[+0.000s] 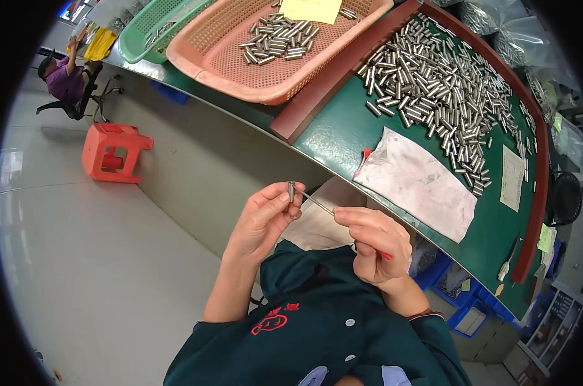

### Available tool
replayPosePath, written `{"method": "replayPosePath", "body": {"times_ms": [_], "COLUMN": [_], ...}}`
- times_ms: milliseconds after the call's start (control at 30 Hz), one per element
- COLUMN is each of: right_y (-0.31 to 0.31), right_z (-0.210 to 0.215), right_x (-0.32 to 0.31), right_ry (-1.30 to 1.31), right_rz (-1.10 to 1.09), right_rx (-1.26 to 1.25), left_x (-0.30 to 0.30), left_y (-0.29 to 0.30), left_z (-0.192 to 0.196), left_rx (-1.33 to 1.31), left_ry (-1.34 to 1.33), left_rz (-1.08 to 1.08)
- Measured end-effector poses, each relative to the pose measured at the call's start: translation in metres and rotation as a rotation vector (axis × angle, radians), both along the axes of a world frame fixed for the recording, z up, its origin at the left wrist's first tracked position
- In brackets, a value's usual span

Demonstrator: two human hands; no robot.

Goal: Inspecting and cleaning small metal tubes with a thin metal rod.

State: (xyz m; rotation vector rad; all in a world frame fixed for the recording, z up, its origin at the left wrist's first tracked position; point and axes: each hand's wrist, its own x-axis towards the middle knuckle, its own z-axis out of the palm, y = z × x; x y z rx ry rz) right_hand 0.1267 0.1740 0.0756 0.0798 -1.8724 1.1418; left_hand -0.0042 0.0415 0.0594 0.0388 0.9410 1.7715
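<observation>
Dark green work clothes [330, 334] with a small red picture on the chest fill the bottom middle of the frame. Just above them, near the middle, are the person's two bare hands.

The left hand [262, 222] is closed. Its thumb and fingers pinch a small silver metal tube [291, 191] and hold it standing up. The right hand [375, 244] is closed too. It pinches a thin metal rod [317, 202] that runs up and to the left, and the tip of the rod meets the little tube. A bit of red sticks out of the right hand on its lower right side; I cannot tell what it is.

Behind the hands a green table [343, 135] curves from the upper left to the right side. A big pile of silver tubes [433, 83] lies on it in the upper right. Below the pile, to the right of the hands, lies a grey-white cloth [420, 183]. A dark red bar [343, 71] lies between the pile and a pink basket [253, 71] at the top middle. More tubes and a yellow paper [310, 9] sit in that basket. A green basket [153, 29] is next to it at the upper left.

On the floor at the left stands a red plastic stool [114, 151]. Far off in the upper left corner another person [69, 74] sits on a chair.
</observation>
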Motion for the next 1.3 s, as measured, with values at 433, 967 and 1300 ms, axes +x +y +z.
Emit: {"method": "replayPosePath", "body": {"times_ms": [433, 967, 1300], "right_y": [-0.008, -0.013, -0.017], "right_z": [-0.003, 0.001, -0.009], "right_x": [0.005, 0.025, 0.002], "right_ry": [-0.002, 0.037, 0.03], "right_rz": [-0.015, 0.063, 0.022], "right_rx": [0.01, -0.039, 0.053], "left_x": [-0.002, -0.012, 0.007], "left_y": [-0.006, -0.014, -0.007], "left_z": [0.002, -0.005, 0.0], "left_rx": [0.005, 0.132, -0.239], "left_ry": [0.141, -0.019, 0.458], "left_rz": [-0.017, 0.09, 0.293]}}
